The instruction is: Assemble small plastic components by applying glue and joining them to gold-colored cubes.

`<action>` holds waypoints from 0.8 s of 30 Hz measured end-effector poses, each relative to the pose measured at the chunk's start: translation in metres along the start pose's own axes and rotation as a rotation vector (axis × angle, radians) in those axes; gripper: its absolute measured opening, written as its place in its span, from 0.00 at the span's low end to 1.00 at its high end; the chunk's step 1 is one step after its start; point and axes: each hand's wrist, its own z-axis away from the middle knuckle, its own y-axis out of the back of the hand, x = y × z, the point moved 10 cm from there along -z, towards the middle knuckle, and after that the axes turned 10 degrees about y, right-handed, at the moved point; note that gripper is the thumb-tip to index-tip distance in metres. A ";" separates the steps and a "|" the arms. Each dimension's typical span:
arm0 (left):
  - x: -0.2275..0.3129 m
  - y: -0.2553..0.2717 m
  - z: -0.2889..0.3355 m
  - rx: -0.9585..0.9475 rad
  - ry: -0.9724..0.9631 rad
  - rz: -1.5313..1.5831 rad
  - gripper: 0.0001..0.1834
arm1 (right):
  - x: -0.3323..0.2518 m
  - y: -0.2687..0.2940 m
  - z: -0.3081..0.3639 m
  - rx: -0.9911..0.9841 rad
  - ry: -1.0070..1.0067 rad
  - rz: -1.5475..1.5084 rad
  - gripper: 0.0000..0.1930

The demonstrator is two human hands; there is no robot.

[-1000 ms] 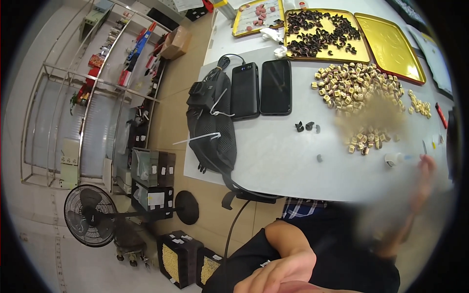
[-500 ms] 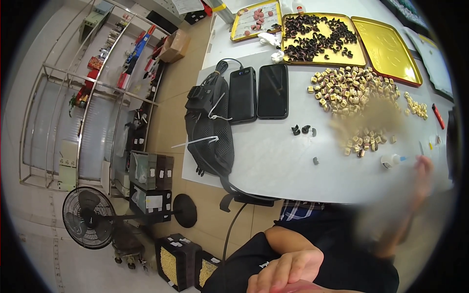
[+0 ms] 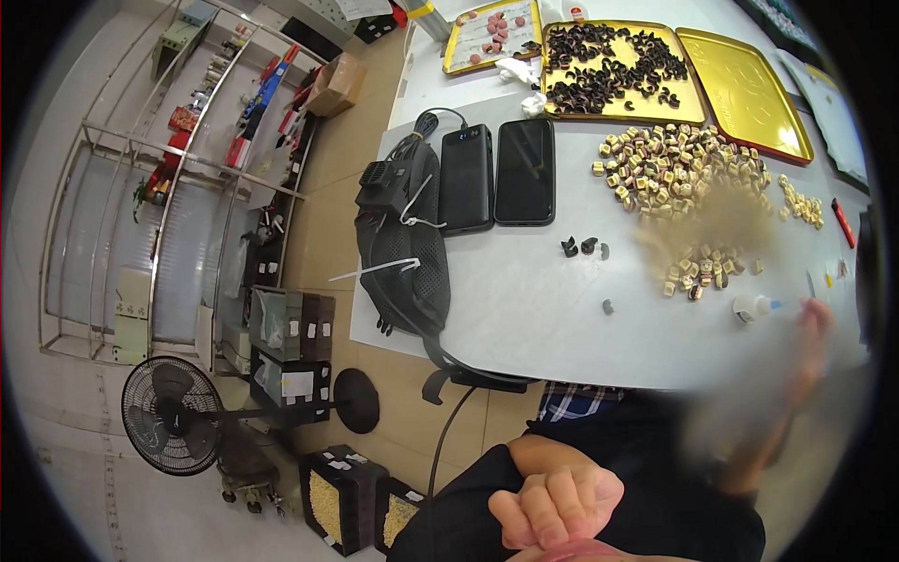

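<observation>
My left hand (image 3: pixel 559 504) is held close in front of me, low in the view. Its fingers are curled in, and whatever they may hold is hidden. My right hand (image 3: pixel 813 347) is at the table's near right edge, partly covered by a grey blur; its finger closure is unclear. Close to it lies a small white bottle (image 3: pixel 749 308) with a blue tip. Beyond the bottle is a small group of cream-and-dark cube-like pieces (image 3: pixel 702 267), with a larger heap of them (image 3: pixel 679 169) farther back. A brown blur hides part of both.
Gold trays hold dark curved pieces (image 3: pixel 609 70) and pink pieces (image 3: pixel 493 36); an upturned gold lid (image 3: pixel 749 94) lies beside them. Left on the table are a black phone (image 3: pixel 524 173), a power bank (image 3: pixel 465 178) and a black mesh bag (image 3: pixel 403 253). A fan (image 3: pixel 173 412) stands on the floor.
My left hand's fingers have curled in more tightly and the hand has shifted slightly right. My right hand stays about where it was. The table things look unmoved.
</observation>
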 end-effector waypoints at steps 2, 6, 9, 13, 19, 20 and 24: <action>-0.003 -0.001 -0.002 -0.052 0.059 0.028 0.08 | -0.003 -0.002 -0.001 -0.008 0.021 -0.017 0.11; -0.006 -0.001 -0.004 -0.098 0.129 0.010 0.09 | -0.008 0.000 -0.001 0.026 0.005 0.019 0.11; -0.014 0.003 -0.006 -0.160 0.124 0.030 0.14 | 0.008 0.007 -0.002 0.050 -0.118 -0.115 0.10; -0.013 0.027 -0.009 0.039 -0.062 -0.182 0.16 | 0.006 0.004 0.000 0.141 -0.231 -0.249 0.10; -0.078 0.063 -0.051 -0.354 0.282 -1.599 0.17 | -0.048 -0.029 -0.009 0.017 -0.086 -0.159 0.11; -0.086 0.072 -0.050 -0.376 0.279 -1.723 0.19 | -0.053 -0.032 -0.011 -0.002 -0.080 -0.166 0.11; -0.094 0.095 -0.050 -0.395 0.320 -1.830 0.18 | -0.059 -0.038 -0.016 -0.029 -0.063 -0.164 0.13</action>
